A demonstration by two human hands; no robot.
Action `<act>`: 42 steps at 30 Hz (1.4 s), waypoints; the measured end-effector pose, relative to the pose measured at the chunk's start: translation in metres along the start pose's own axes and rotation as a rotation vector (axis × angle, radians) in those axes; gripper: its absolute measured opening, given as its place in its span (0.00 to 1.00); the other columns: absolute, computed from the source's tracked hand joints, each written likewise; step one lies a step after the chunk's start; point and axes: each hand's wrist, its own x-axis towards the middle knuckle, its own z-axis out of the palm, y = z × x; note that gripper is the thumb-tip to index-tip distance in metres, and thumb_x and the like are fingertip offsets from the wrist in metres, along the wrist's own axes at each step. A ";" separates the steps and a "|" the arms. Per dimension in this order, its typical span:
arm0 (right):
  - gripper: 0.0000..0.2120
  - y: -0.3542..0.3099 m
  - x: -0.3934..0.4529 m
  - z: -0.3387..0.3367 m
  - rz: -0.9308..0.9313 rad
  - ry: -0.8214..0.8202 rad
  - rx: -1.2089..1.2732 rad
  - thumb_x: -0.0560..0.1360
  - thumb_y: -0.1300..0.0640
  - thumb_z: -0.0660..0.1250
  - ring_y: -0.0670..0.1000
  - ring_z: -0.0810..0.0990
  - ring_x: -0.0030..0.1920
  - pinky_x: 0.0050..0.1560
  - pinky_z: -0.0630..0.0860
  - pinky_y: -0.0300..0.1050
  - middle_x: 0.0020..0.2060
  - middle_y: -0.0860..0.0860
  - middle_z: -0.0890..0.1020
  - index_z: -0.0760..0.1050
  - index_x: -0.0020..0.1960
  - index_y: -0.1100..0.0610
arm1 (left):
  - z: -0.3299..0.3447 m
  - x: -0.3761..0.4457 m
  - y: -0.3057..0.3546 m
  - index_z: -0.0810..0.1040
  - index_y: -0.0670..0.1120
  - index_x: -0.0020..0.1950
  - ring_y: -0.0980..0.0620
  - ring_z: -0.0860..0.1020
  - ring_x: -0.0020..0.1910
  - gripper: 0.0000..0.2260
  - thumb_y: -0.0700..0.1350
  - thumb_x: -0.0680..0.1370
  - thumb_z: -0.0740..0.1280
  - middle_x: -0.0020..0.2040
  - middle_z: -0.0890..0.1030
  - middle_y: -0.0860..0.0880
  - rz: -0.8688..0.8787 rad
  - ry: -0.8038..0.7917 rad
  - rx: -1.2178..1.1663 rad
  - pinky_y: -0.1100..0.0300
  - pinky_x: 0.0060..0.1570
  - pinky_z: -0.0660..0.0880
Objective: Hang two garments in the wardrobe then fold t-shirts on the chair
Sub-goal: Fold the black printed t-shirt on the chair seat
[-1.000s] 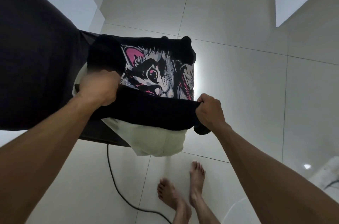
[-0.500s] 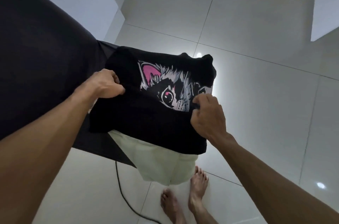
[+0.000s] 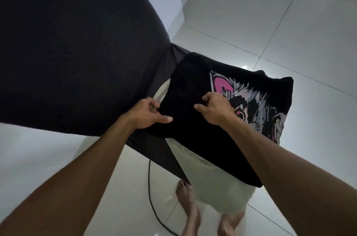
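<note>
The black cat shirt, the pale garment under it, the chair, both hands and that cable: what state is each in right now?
black t-shirt: partly folded, lying on the pale garment, cat print up.
pale garment: under the black t-shirt, hanging over the seat's edge.
chair: upright, dark cover, both garments on its seat.
left hand: fingers pinching the shirt's edge.
right hand: fingers curled, gripping the shirt's fabric.
cable: lying loose on the floor.

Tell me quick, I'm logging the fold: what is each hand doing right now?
Left hand: pinches the black t-shirt at its left edge.
Right hand: fingers curled, gripping the same t-shirt.
</note>
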 end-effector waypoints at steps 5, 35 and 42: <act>0.11 -0.004 0.001 -0.008 -0.034 -0.022 0.162 0.80 0.47 0.68 0.53 0.81 0.47 0.51 0.78 0.51 0.44 0.50 0.80 0.75 0.53 0.54 | 0.011 -0.004 -0.050 0.80 0.52 0.47 0.55 0.79 0.44 0.09 0.49 0.72 0.78 0.40 0.79 0.56 0.098 0.017 0.197 0.63 0.46 0.74; 0.15 0.062 -0.055 -0.028 -0.267 0.273 0.038 0.75 0.50 0.74 0.47 0.79 0.44 0.46 0.75 0.37 0.44 0.48 0.79 0.74 0.58 0.52 | 0.074 -0.027 -0.035 0.73 0.46 0.59 0.44 0.76 0.54 0.14 0.48 0.75 0.68 0.55 0.76 0.45 0.324 0.724 0.490 0.48 0.49 0.75; 0.08 0.150 -0.083 -0.051 -0.154 0.036 -0.160 0.76 0.54 0.72 0.53 0.78 0.49 0.49 0.77 0.47 0.47 0.49 0.78 0.73 0.48 0.49 | 0.138 -0.021 0.031 0.64 0.56 0.76 0.50 0.71 0.61 0.28 0.62 0.78 0.65 0.62 0.70 0.51 0.593 0.323 0.616 0.50 0.59 0.74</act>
